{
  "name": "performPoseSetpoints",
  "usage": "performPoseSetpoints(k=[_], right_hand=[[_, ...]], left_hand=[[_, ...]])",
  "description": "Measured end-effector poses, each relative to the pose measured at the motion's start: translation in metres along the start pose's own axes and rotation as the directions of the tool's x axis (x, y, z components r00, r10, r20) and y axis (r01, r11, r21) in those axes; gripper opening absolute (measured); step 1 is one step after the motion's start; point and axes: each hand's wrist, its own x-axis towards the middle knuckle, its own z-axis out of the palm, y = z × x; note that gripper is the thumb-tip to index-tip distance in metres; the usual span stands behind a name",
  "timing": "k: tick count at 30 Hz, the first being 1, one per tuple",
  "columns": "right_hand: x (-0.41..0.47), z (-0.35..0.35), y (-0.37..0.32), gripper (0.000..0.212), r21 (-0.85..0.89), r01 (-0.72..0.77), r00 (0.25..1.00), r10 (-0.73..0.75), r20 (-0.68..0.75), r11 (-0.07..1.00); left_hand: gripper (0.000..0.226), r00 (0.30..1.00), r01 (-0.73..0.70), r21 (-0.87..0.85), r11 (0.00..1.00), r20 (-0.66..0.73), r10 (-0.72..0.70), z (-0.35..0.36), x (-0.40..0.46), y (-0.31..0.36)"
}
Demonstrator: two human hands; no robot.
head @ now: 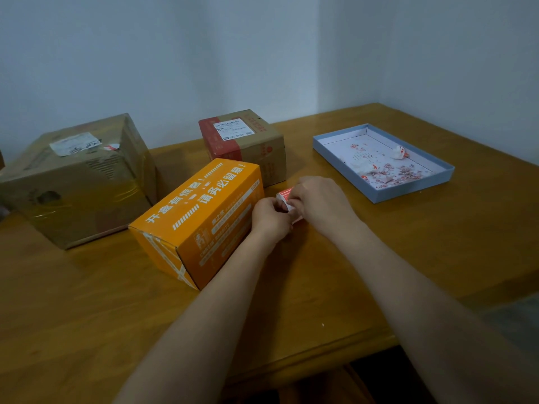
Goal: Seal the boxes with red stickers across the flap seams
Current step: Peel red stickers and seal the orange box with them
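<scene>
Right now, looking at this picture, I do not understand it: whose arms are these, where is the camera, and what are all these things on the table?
There is no machine here. A person wears a camera on the head, so the one picture looks forward and down at their own two bare arms. On the wooden table stand three boxes: a large brown box at the left, an orange box in front, and a small brown box with red tape behind it. At the right lies a shallow blue tray holding scraps of red and white paper. The left hand and right hand together hold a roll of red stickers beside the orange box.
</scene>
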Motion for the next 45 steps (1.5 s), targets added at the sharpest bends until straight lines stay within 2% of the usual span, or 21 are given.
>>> performPoseSetpoints(k=[15,21,29,36,45], right_hand=[[-0.004,0.011,0.005,0.019,-0.045,0.081,0.993,-0.084,-0.088,0.996],[-0.005,0.015,0.008,0.011,-0.051,0.117,0.985,-0.123,-0.123,0.992],[-0.006,0.02,0.017,0.013,0.083,0.119,0.979,-0.103,-0.177,0.989],[-0.01,0.023,0.02,0.015,0.167,0.125,0.972,-0.087,-0.217,0.978],[-0.013,0.022,0.02,0.012,0.151,0.169,0.959,-0.127,-0.252,0.974]], left_hand=[[0.007,1.0,0.007,-0.023,1.0,-0.004,-0.007,0.0,-0.002,0.001],[0.006,1.0,0.011,-0.05,0.999,0.001,-0.011,0.0,-0.002,-0.001],[0.014,0.999,-0.04,-0.125,0.991,-0.01,0.04,0.004,-0.004,-0.006],[0.015,0.994,0.011,-0.327,0.945,0.105,0.025,-0.006,-0.007,-0.014],[0.017,0.987,-0.102,-0.287,0.953,0.09,0.133,-0.009,-0.006,-0.022]])
